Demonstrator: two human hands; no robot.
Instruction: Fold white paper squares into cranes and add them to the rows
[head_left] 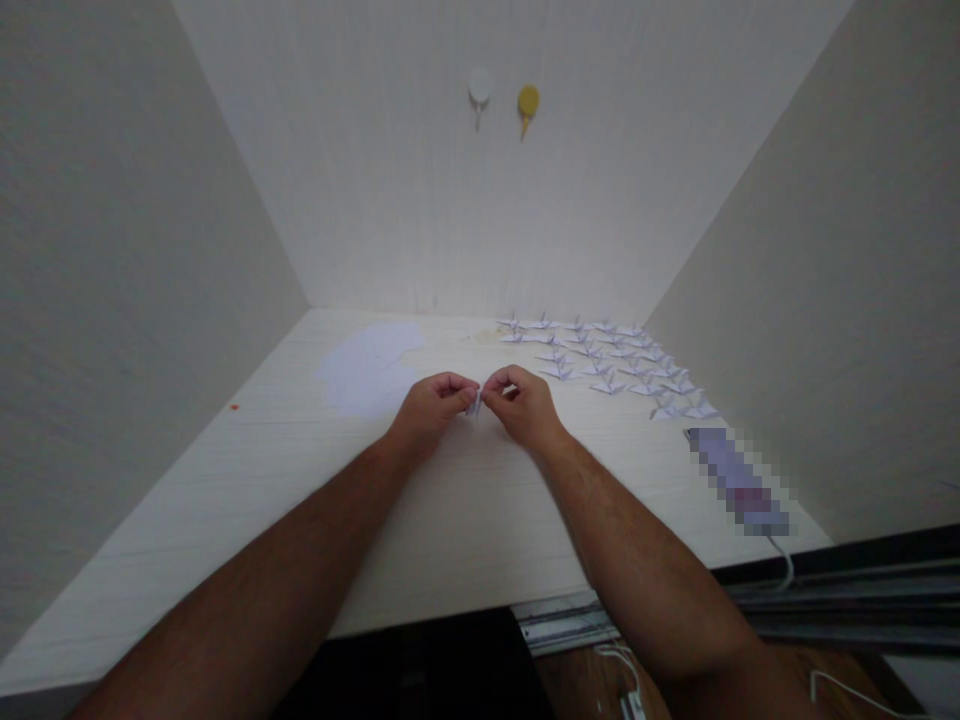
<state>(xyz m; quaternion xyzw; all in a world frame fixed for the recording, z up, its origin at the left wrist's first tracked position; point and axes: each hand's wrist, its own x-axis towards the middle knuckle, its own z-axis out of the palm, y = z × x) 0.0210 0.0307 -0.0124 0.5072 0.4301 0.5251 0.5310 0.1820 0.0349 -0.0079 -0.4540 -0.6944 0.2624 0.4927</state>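
Over the middle of the white table, my left hand point(439, 405) and my right hand point(521, 400) meet fingertip to fingertip. Between them is a small piece of folded white paper point(477, 403), pinched from both sides by thumbs and forefingers. Its exact shape is mostly covered by the fingers. Beyond my right hand, several white paper cranes point(609, 384) stand in rows toward the back right. Left of my left hand lies a spread of white paper point(367, 372), flat on the tabletop.
A pixelated phone-like object point(739, 482) with a white cable point(785, 568) lies at the right edge. A small orange bit point(235, 407) is at the left. Walls enclose the table point(442, 540); a white hook point(480, 90) and a yellow hook point(528, 102) hang on the back wall.
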